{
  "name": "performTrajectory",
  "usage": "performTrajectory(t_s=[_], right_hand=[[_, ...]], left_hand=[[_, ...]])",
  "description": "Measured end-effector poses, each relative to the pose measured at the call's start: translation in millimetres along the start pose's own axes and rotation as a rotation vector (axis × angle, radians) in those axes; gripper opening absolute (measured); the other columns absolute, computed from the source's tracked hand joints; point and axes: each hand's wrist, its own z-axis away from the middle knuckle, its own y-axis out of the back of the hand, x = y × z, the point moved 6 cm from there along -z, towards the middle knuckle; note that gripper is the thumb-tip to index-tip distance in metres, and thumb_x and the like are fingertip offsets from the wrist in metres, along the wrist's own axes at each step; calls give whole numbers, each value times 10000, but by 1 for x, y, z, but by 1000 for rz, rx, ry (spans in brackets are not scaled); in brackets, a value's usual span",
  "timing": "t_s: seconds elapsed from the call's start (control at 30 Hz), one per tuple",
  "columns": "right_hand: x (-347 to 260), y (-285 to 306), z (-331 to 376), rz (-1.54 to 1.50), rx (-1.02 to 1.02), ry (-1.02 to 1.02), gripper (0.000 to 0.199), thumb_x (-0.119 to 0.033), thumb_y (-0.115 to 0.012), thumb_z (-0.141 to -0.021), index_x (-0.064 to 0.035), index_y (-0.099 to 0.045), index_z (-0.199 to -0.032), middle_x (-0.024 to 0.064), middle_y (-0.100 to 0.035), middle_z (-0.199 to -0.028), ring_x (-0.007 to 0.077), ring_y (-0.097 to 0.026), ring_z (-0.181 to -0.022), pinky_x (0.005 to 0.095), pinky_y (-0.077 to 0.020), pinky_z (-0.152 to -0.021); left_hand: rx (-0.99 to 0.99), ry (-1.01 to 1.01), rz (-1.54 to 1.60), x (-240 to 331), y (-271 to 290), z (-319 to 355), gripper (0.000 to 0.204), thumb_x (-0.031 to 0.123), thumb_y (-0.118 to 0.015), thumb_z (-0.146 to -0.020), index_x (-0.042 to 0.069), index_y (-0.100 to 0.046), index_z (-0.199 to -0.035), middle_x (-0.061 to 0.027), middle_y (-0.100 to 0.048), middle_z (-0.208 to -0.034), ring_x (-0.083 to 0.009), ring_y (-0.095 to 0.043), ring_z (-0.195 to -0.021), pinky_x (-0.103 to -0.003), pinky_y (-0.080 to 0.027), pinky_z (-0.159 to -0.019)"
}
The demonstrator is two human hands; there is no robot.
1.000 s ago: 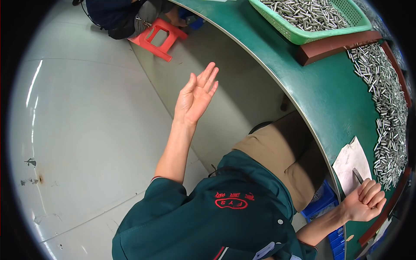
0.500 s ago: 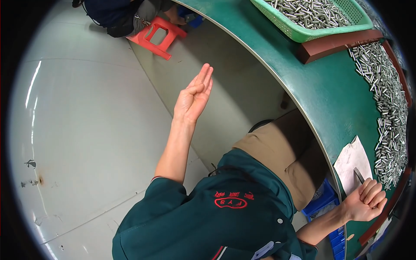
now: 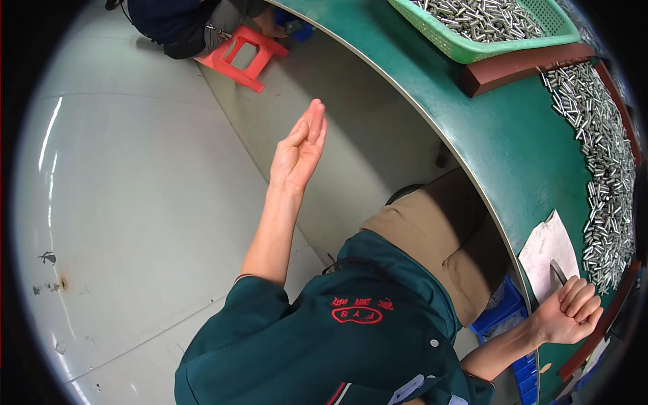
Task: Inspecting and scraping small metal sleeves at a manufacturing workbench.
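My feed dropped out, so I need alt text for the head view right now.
The person's left hand is raised open and empty over the grey floor, away from the curved green worktable. The right hand rests fisted on the table, gripping a thin dark tool beside a white paper sheet and a spread of small metal pins.

The curved green worktop (image 3: 513, 142) runs along the right side. On its far end sits a green plastic basket of small metal cylinders (image 3: 482, 23), with a brown wooden strip (image 3: 523, 64) just in front of it. Loose small metal pins (image 3: 604, 169) lie spread along the right edge. A white paper sheet (image 3: 543, 253) lies nearer, beside the right hand (image 3: 567, 314) (fist resting on the worktop). The left hand (image 3: 300, 148) hangs over the grey floor (image 3: 135, 202), left of the worktop. A red plastic stool (image 3: 243, 55) stands far behind it.
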Motion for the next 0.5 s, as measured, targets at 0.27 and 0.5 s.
performTrajectory(t_s=[0.27, 0.5], right_hand=[[0, 2, 0, 8, -6, 11, 392, -185, -318, -875, -144, -251, -491, -13, -229, -442, 77, -149, -419, 219, -139, -413], [0, -7, -1, -23, -33, 13, 398, -188, -304, -882, -144, -256, -489, -16, -224, -429, 78, -144, -408, 222, -143, -405]], left_hand=[[-83, 50, -205, -6, -7, 0, 501, -73, -360, -836, -70, -155, -1293, -165, -299, -1337, -255, -326, -1228, -351, -277, -1031], [-175, 27, 62, -3, 3, -2, 360, 117, -478, -877, -52, -366, -1175, -50, -545, -688, -137, -563, -668, -325, -400, -922]])
